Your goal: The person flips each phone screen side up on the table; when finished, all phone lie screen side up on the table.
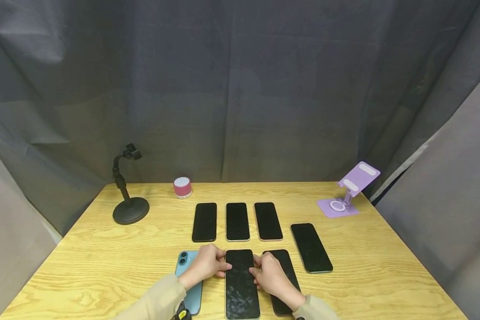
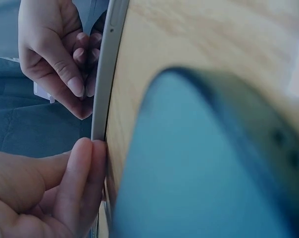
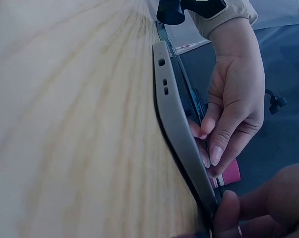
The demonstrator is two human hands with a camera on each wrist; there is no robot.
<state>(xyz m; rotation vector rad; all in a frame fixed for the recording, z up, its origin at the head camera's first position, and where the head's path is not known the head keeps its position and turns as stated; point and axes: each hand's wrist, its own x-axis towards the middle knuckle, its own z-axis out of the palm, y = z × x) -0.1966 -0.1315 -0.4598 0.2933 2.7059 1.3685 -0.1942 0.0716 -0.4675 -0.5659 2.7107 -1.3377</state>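
Observation:
A black-screened smartphone (image 1: pixel 242 289) lies face up between both hands, its pale side edge (image 2: pixel 106 79) showing in the left wrist view. My left hand (image 1: pixel 209 263) grips its left edge near the far corner with thumb and fingers. On the opposite edge, my right hand (image 1: pixel 270 274) pinches it at about the same height. Under the left forearm is a blue phone (image 1: pixel 194 295), back up, with two camera lenses. Another dark phone (image 1: pixel 282 306) lies partly hidden beneath the right hand and wrist. Whether the middle phone is slightly raised, I cannot tell.
Beyond the hands three dark phones (image 1: pixel 238 222) lie in a row on the wooden table (image 1: pixel 104 271). One more phone (image 1: pixel 312 248) is angled at the right. Behind stand a black gooseneck holder (image 1: pixel 131 210), a pink-and-white cylinder (image 1: pixel 182 188) and a purple folding stand (image 1: pixel 358 178).

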